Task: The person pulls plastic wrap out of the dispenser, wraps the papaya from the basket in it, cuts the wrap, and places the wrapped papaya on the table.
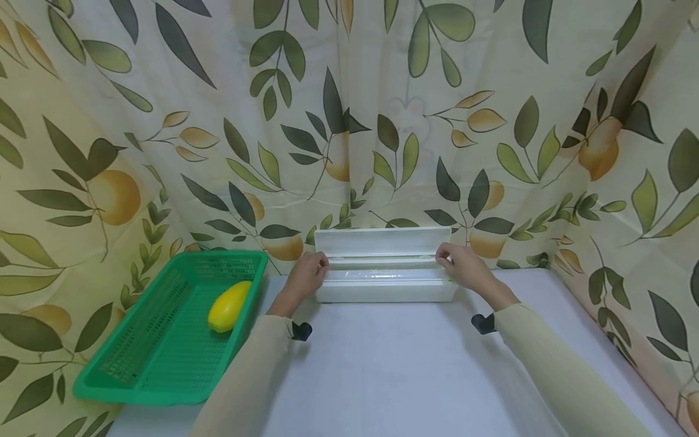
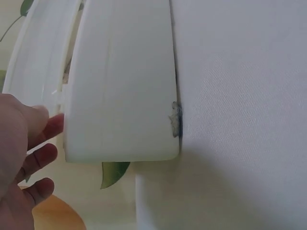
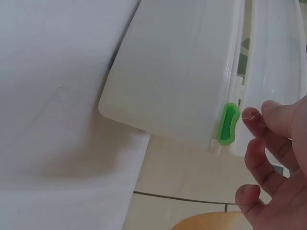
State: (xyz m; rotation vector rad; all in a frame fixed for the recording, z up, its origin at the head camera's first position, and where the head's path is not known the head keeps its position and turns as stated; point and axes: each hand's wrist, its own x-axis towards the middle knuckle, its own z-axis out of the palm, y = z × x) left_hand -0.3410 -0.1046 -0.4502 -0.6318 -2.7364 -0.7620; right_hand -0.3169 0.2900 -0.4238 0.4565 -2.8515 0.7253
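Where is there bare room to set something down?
Widest: the white-clothed table in front of the long white plastic box, between the beige left sleeve and beige right sleeve. Another patch lies beyond the right sleeve. The green plastic basket has room left of the yellow oval fruit. Crowded: the box's ends, at the left hand and right hand.
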